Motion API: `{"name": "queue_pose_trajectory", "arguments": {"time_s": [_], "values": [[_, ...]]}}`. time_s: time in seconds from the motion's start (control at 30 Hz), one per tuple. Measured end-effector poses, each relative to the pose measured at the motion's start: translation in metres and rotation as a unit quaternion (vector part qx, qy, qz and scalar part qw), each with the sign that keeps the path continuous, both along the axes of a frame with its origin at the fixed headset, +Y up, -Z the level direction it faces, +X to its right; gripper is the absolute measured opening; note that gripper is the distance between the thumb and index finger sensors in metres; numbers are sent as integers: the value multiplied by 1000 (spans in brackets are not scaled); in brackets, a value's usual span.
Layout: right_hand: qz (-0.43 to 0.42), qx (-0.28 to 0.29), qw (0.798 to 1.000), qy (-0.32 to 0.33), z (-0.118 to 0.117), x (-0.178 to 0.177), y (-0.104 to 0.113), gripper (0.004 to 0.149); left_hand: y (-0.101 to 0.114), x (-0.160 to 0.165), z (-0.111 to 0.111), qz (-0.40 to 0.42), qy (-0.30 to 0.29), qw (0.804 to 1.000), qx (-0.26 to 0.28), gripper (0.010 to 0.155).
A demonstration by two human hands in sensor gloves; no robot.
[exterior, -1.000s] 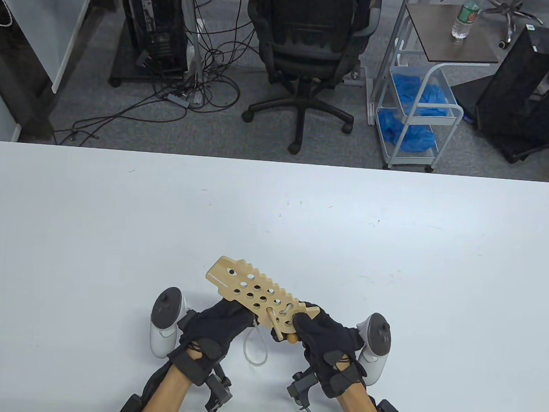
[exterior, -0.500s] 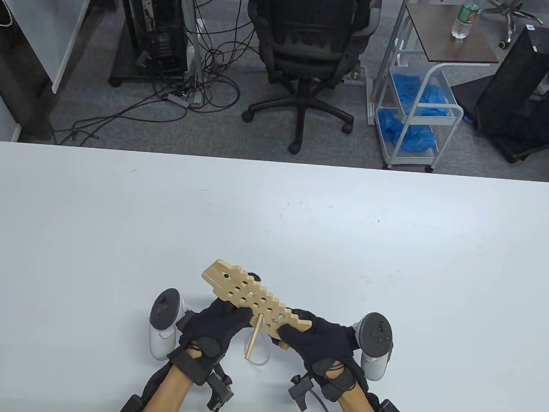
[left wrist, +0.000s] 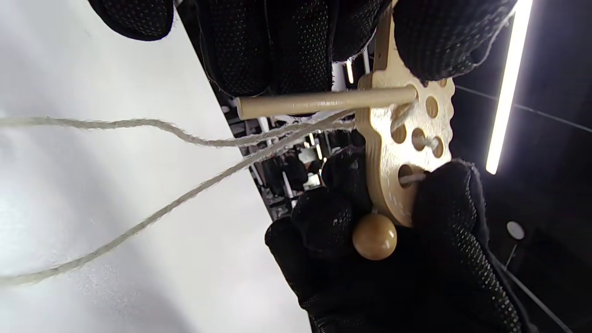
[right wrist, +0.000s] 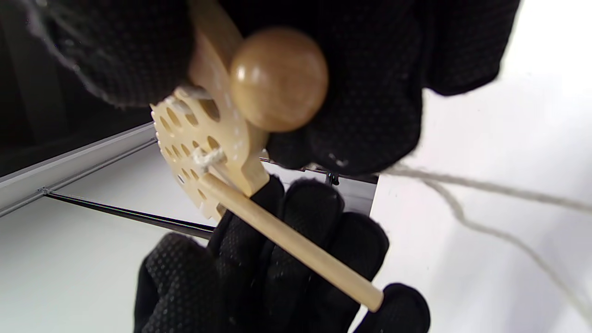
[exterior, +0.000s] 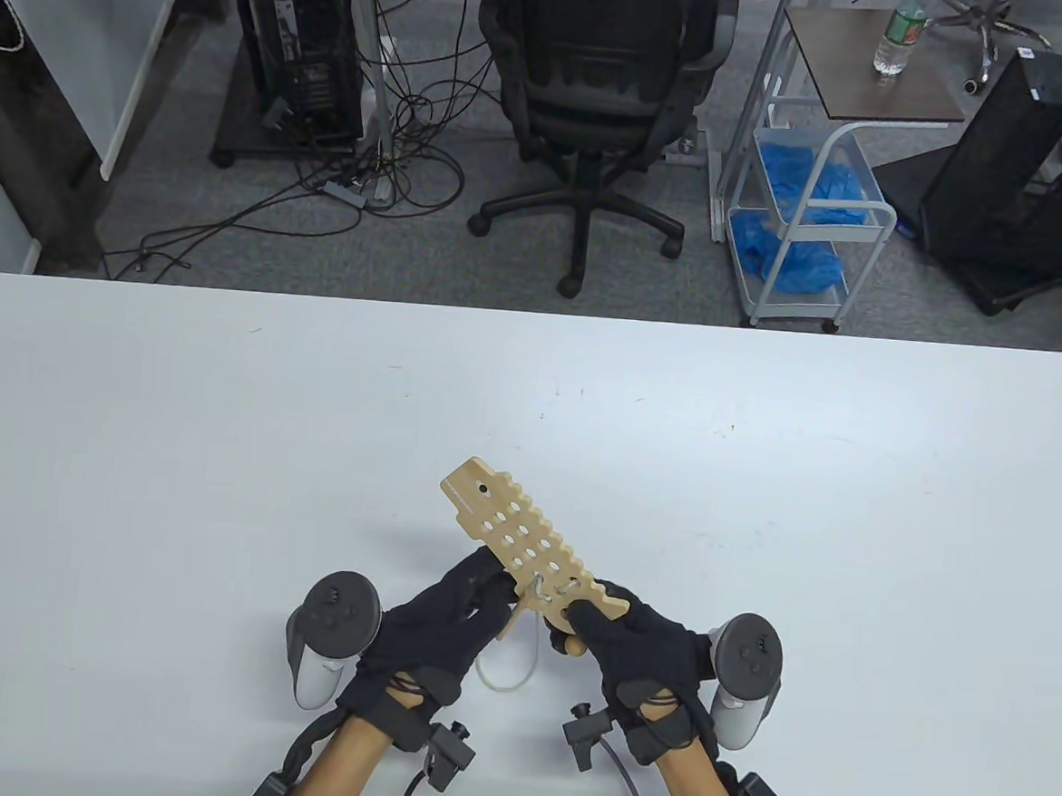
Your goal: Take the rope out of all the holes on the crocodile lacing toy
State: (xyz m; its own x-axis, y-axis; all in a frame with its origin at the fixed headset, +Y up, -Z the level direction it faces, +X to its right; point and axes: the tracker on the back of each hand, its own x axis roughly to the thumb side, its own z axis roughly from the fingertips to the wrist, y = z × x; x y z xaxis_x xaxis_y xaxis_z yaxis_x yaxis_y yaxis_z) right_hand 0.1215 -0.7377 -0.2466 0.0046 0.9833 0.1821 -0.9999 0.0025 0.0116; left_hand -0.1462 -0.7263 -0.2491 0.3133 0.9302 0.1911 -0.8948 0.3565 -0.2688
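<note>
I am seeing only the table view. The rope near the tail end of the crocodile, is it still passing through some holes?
Observer: Yes. In the left wrist view the rope enters a hole of the crocodile board right beside the right hand.
Operator: Where is the wooden needle?
Observer: The wooden stick pokes out of a hole, with the left hand directly behind it.
Operator: What is the round thing under the tail?
Observer: A wooden ball, sitting against the board at the right hand's fingers.
</note>
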Motion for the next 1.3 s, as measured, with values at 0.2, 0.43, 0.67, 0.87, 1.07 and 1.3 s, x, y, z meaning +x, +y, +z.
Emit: {"name": "queue_pose_trajectory", "arguments": {"time_s": [0.2,0.43,0.67,0.87,1.07,1.3], "values": [[-16,-1,1000,9,2,-6,-3,46,4,4,4,-56,20,998,19,68],[-12,-17,1000,-16,-1,4,-6,47,5,-1,1,-79,40,996,25,56],[-19,-50,997,-50,-6,20,-13,48,4,-9,-2,-105,57,993,25,49],[-35,-69,994,-76,-9,31,-15,48,6,-15,-5,-128,69,989,34,47],[-60,-95,989,-101,-12,46,-18,48,10,-24,-7,-157,90,982,49,45],[-85,-125,981,-124,-15,60,-25,48,12,-43,-11,-175,134,974,49,44]]}}
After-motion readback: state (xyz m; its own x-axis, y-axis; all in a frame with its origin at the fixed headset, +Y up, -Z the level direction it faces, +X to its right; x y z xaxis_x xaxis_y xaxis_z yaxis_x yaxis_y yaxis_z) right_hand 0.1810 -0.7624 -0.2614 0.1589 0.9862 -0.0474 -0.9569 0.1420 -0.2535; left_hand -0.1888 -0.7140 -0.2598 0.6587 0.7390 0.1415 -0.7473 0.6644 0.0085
